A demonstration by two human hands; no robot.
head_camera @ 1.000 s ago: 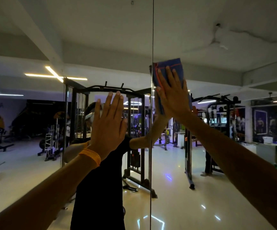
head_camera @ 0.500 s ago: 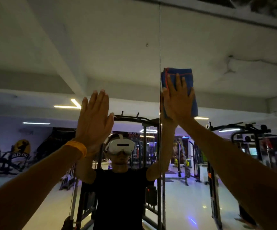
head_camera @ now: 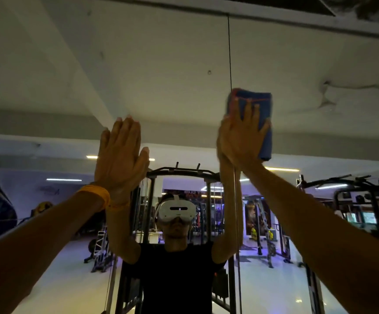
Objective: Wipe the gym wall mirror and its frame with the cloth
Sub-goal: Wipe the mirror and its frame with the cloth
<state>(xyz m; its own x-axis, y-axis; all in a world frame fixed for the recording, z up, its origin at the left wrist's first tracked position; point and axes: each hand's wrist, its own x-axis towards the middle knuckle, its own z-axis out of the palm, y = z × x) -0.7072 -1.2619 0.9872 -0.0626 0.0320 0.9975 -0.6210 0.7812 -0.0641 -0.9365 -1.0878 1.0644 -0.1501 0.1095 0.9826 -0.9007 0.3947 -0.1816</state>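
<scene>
Head view.
- Right hand (head_camera: 240, 137): grip apart, fingers straight, palm pressing folded cloth (head_camera: 261, 105) flat on mirror (head_camera: 161, 64). Cloth sits high on glass, just right of vertical panel seam (head_camera: 229, 53).
- Left hand (head_camera: 120, 152): grip apart, flat on glass, holding nothing.
- I judge step in hand as upper-glass wipe. Keep pressure even, overlap strokes, carry cloth up to top frame (head_camera: 297, 22), which it has not reached.
- Cloth: blue, red-stitched edge, folded into thick pad.
- 3 small spots on upper glass; dirt or reflection, I cannot tell.
</scene>
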